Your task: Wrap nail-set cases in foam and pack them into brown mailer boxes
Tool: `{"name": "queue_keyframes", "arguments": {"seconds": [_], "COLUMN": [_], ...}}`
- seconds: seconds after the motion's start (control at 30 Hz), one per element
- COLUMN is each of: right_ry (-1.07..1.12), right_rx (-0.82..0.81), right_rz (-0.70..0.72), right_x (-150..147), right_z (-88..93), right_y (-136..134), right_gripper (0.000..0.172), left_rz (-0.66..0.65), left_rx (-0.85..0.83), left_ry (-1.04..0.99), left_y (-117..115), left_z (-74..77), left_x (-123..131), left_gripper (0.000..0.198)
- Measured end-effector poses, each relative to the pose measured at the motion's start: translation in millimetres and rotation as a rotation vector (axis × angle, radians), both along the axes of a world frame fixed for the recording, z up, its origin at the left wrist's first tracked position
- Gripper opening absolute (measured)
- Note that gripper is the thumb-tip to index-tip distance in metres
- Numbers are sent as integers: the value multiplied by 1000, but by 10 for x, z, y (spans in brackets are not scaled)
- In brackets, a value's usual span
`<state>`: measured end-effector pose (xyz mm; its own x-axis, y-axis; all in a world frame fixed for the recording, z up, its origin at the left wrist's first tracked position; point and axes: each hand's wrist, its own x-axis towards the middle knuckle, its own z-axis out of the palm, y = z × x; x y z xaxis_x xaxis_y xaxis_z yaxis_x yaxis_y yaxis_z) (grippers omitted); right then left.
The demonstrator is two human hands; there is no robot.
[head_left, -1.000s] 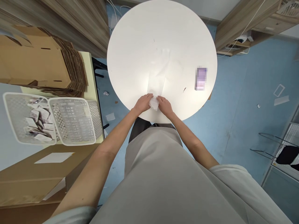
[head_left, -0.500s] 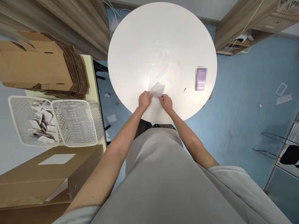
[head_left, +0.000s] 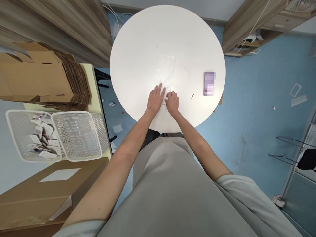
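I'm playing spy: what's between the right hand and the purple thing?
The head view shows a dark mark on the table between the right hand and the purple thing.

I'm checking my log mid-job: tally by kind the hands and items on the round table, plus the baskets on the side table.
Hands: 2, left hand and right hand
Clear plastic piece: 1, partly hidden by the hands
Purple item: 1, too blurred to identify
White baskets: 2
Total: 6

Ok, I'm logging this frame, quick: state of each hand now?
Left hand: open, palm down over the clear plastic.
Right hand: curled by the plastic; grip can't be told.
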<state>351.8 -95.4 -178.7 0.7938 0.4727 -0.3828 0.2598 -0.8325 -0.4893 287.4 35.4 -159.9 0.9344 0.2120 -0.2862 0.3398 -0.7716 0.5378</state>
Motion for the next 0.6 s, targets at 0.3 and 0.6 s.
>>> {"name": "queue_keyframes", "arguments": {"seconds": [0.3,0.6], "right_ry": [0,46], "right_rx": [52,28], "right_rz": [224,392], "right_x": [-97,-60], "right_z": [-93,-44], "right_y": [-168,-333], "right_gripper": [47,62], "left_rz": [-230,-265], "left_rx": [-20,-29], "left_ry": [162,178], "left_y": [180,235], "left_z": [-122,-99], "left_x": [-8,-173], "left_gripper": [60,82]}}
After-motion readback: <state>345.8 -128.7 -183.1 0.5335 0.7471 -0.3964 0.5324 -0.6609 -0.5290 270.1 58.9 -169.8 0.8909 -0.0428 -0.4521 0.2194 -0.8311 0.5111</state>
